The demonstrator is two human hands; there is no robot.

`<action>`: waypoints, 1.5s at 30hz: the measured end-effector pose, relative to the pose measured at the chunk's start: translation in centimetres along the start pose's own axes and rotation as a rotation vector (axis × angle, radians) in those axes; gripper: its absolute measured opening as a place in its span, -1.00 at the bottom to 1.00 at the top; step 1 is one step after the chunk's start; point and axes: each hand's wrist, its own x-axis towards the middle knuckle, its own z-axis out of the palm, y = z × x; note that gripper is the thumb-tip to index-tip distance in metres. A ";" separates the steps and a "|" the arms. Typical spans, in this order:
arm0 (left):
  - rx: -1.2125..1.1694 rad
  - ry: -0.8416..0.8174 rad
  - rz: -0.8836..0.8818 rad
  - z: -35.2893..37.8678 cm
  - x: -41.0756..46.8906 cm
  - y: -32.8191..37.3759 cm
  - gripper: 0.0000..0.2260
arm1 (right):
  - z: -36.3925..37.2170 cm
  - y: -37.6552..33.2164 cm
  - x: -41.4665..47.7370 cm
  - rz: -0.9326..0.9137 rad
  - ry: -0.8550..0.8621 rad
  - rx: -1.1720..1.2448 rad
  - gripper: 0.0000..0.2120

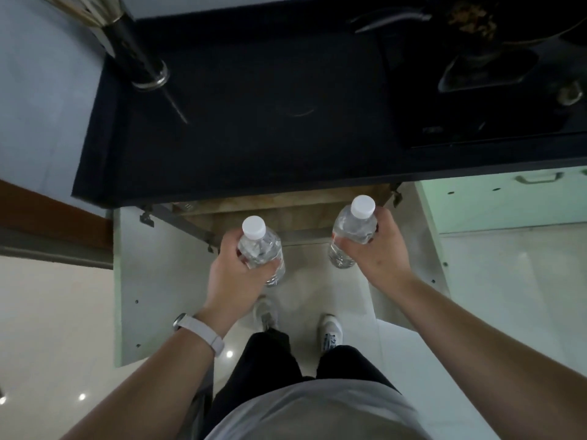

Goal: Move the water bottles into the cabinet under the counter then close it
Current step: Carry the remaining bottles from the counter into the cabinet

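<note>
Now: loaded, ready to stow

In the left hand (pixel 236 268), gripped, the left bottle (pixel 261 247); in the right hand (pixel 376 249), the right bottle (pixel 349 238); both upright, caps up. Ahead and lower, under the counter (pixel 254 138): the open cabinet (pixel 270 206). Probably reached sooner from the right.

Person at the counter. Light grey T-shirt (pixel 317 414), plain, no print showing. Both forearms bare. Black trousers (pixel 273 366), loose cut. White sneakers: right shoe (pixel 332 333) has dark markings along the lacing; left shoe (pixel 265 312) is blurred and greyish. White watch strap (pixel 206 335) on the left wrist, silvery case (pixel 178 322) at its outer edge.
</note>
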 end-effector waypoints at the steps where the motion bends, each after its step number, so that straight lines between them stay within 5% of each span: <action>1: 0.012 -0.021 0.004 0.1 0.6 0.1 -0.45 | 0.1 0.1 0.3 0.014 0.006 0.003 -0.43; 16: 0.074 -0.377 0.035 4.5 11.8 -5.7 -0.50 | 6.2 3.1 4.2 0.222 0.289 0.048 -0.44; 23: -0.002 -0.303 0.046 9.1 15.5 -10.3 -0.42 | 9.4 8.4 7.7 0.156 0.318 0.088 -0.49; 33: -0.149 -0.197 0.296 20.3 23.5 -19.6 -0.38 | 15.4 20.6 16.5 -0.110 0.490 0.177 -0.54; 45: -0.232 -0.007 0.695 23.5 29.5 -16.4 -0.51 | 15.5 20.9 23.8 -0.388 0.590 0.196 -0.58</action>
